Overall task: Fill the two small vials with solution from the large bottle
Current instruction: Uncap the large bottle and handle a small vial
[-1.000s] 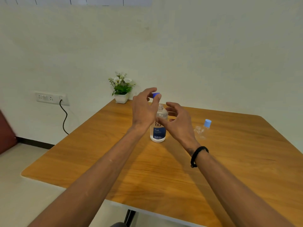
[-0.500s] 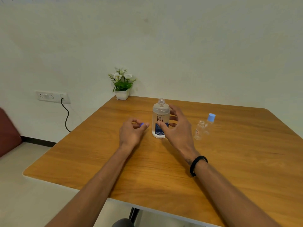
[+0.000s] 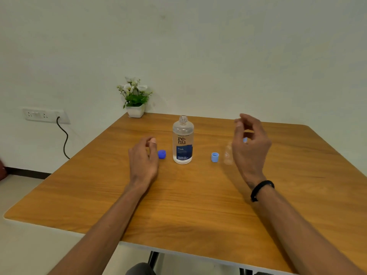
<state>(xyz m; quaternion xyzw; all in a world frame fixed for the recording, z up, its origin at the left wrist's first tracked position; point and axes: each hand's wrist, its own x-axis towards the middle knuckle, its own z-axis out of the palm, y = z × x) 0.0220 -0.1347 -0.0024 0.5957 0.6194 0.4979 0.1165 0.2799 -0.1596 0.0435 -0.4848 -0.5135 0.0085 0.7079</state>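
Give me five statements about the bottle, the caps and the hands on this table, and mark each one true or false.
1. The large bottle stands upright with its cap off. True.
2. The dark blue cap lies to the right of the large bottle. False: it lies to its left, next to the left hand.
3. The light blue cap lies loose on the table, between the large bottle and the clear vial. True.
4. The left hand grips the large bottle. False: it is apart from the bottle, low over the table.
5. The right hand lies flat on the table. False: it is raised, fingers curled, in front of the clear vial.
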